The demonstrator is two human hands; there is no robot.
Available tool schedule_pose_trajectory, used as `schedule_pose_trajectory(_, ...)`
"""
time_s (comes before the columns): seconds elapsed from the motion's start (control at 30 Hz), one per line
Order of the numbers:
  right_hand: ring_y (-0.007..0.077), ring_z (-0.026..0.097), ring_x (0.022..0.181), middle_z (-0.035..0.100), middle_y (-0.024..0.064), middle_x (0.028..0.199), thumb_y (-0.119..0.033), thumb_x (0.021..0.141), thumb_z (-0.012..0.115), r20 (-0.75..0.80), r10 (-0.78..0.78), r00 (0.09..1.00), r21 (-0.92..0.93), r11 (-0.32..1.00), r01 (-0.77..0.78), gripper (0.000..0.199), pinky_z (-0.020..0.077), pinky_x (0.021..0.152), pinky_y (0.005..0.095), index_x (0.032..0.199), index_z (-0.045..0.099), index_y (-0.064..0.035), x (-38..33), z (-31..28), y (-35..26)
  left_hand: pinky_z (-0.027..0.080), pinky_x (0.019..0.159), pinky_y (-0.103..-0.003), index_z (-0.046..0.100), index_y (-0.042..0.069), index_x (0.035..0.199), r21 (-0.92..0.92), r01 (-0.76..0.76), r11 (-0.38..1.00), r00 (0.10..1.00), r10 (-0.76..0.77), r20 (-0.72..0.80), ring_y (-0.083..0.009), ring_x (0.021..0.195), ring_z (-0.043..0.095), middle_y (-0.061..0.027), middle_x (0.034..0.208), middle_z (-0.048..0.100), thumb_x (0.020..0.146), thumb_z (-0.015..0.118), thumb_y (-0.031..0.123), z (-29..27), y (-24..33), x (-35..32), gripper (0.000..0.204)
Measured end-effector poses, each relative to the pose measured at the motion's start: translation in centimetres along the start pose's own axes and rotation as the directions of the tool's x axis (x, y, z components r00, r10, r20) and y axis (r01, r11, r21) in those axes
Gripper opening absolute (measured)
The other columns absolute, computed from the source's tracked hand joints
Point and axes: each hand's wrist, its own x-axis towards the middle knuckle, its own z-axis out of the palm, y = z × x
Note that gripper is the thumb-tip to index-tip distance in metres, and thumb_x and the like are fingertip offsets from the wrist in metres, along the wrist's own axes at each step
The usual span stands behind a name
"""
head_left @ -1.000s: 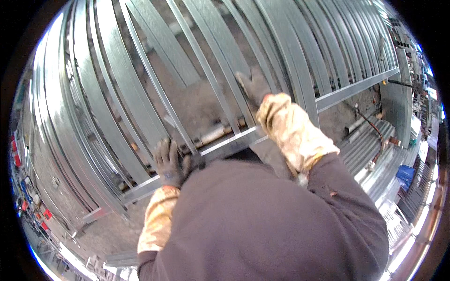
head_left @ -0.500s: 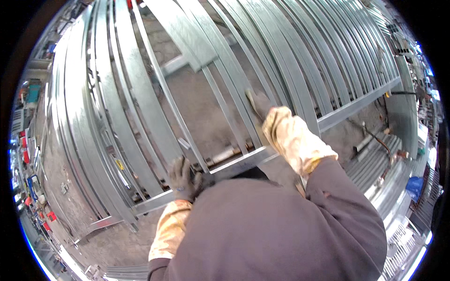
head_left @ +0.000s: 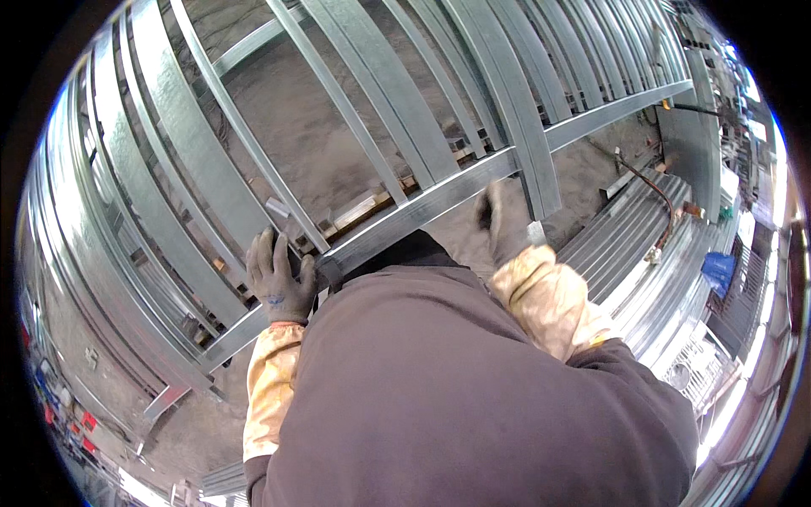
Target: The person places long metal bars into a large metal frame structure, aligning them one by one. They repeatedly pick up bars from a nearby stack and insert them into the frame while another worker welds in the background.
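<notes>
A frame of galvanized steel studs (head_left: 372, 93) lies flat over a concrete floor, closed along its near side by a long steel rail (head_left: 439, 198). My left hand (head_left: 277, 279), in a dark glove with a tan sleeve guard, is clamped over the rail where a thin stud meets it, fingers spread across the top. My right hand (head_left: 505, 224), gloved the same way, is curled just on the near side of the rail, beside the end of a wide stud (head_left: 541, 190). A small pale metal bit shows at its edge; whether it is held I cannot tell.
Wooden blocks (head_left: 372, 207) sit under the frame near the rail. A stack of ribbed steel profiles (head_left: 625, 245) lies to the right, with an orange-brown hose (head_left: 655, 190) across it and a blue container (head_left: 718, 270) beyond. More studs lean at far left.
My right hand has come off the studs beyond the rail and drawn back to its near side. My left hand has stayed on the rail. The view has shifted.
</notes>
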Motion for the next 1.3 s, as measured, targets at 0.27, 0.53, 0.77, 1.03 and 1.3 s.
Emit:
schedule_pose_trajectory(0.27,0.0186,0.062,0.056,0.062,0.0093,0.072,-0.068,0.101,0.047,-0.084,0.326,0.942,-0.33,0.883,-0.335,0.07,0.0495,0.048,0.0331,0.101,0.062,0.0004,0.1,5.1,0.9,0.029,0.121,-0.054,0.055,0.014,0.141,-0.003,-0.042,0.999,0.999,0.042,-0.023,-0.0395,0.144,0.04,-0.016,0.151,0.049,0.082,0.075,0.031,-0.1,-0.1,0.1,0.065)
schedule_pose_trajectory(0.53,0.0187,0.061,0.056,0.065,0.0099,0.074,-0.067,0.099,0.053,-0.051,0.272,0.961,-0.248,0.929,-0.276,0.069,0.05,0.049,0.0328,0.102,0.064,0.0006,0.5,4.5,1.5,0.031,0.119,-0.054,0.059,0.013,0.138,-0.019,-0.066,0.998,0.997,0.065,-0.049,-0.0399,0.141,0.043,-0.0161,0.149,0.05,0.083,0.075,0.031,-0.4,-0.3,0.3,0.06)
schedule_pose_trajectory(0.77,0.0247,0.069,0.068,0.071,0.0166,0.087,-0.071,0.098,0.047,-0.267,0.223,0.938,-0.145,0.953,-0.268,0.076,0.0553,0.061,0.0392,0.111,0.068,0.0001,3.1,1.0,3.2,0.034,0.117,-0.054,0.061,0.011,0.136,-0.05,-0.094,0.994,0.992,0.09,-0.087,-0.0408,0.14,0.045,-0.0175,0.147,0.053,0.083,0.076,0.028,-0.4,-0.3,0.4,0.058)
schedule_pose_trajectory(1.03,0.0263,0.065,0.064,0.067,0.0123,0.075,-0.074,0.098,0.043,-0.315,0.123,0.941,-0.591,0.75,-0.296,0.078,0.0522,0.061,0.04,0.095,0.07,-0.001,7.2,-1.5,5.0,0.037,0.114,-0.054,0.063,0.01,0.131,-0.005,-0.086,0.996,0.994,0.085,-0.074,-0.0409,0.138,0.047,-0.0181,0.145,0.055,0.084,0.075,0.024,0.0,0.7,0.5,0.051)
schedule_pose_trajectory(1.3,0.0247,0.073,0.087,0.074,0.0101,0.088,-0.048,0.082,0.078,-0.292,-0.371,0.882,-0.413,0.88,0.234,0.042,0.0562,0.08,0.0393,0.1,0.075,-0.011,-3.0,-4.4,-5.2,0.039,0.112,-0.056,0.064,0.009,0.129,0.057,-0.123,0.991,0.971,0.132,-0.199,-0.044,0.131,0.051,-0.0201,0.141,0.057,0.083,0.073,0.022,0.9,0.6,0.3,0.049)
